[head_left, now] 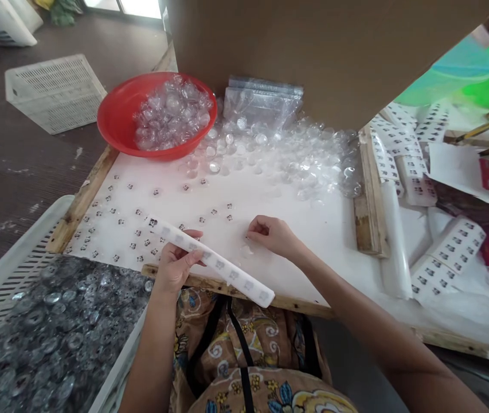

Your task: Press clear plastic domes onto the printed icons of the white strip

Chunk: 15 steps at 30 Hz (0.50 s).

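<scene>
Dozens of small printed stickers lie spread in loose rows across the white board, most of them on its left half, while the person's left hand holds a long backing strip pinched between thumb and fingers, slanting from the board's middle down over its near wooden edge. The strip looks mostly peeled, with only faint squares showing along it. The right hand rests on the board with fingertips drawn together, at or just beside a clear dome; whether it grips anything cannot be told. Judging by the layout, the sticker-laying is well along, but few laid stickers appear capped. Plenty remains: a red bowl heaped with clear domes, more scattered along the board's far side, and fresh sticker sheets stacked at right. A white crate at lower left holds many finished-looking glass pieces.
</scene>
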Each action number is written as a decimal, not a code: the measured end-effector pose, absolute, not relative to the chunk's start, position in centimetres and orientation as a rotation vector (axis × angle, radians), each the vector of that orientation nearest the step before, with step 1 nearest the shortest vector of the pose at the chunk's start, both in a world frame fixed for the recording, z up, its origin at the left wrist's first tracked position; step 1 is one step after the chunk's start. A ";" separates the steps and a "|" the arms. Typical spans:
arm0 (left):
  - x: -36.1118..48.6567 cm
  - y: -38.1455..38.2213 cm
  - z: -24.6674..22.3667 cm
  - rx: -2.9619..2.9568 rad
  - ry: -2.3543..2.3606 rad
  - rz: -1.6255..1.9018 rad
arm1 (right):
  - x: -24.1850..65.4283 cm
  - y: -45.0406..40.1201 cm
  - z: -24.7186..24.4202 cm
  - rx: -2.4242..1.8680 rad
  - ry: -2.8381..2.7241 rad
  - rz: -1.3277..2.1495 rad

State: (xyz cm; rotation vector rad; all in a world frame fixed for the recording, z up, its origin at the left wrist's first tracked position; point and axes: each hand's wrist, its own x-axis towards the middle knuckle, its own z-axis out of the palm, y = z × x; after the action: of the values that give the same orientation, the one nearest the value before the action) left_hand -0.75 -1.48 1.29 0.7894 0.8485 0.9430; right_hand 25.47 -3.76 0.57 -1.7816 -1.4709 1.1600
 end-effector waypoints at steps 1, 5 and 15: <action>-0.7 -1.5 1.3 0.783 0.846 0.950 | 25.4 -3.7 0.5 -1.797 -1.475 1.149; -0.5 -1.5 1.4 0.771 0.846 0.959 | 25.1 -3.6 0.7 -1.850 -1.524 1.123; -0.4 -1.5 1.6 0.781 0.867 0.950 | 23.9 -2.9 0.0 -1.971 -1.666 0.723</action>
State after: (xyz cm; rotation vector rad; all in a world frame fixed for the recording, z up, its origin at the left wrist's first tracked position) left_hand -0.42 -1.51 1.57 0.7806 0.8674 0.9495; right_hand 23.88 -2.93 0.01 -1.9712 -1.6656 0.7228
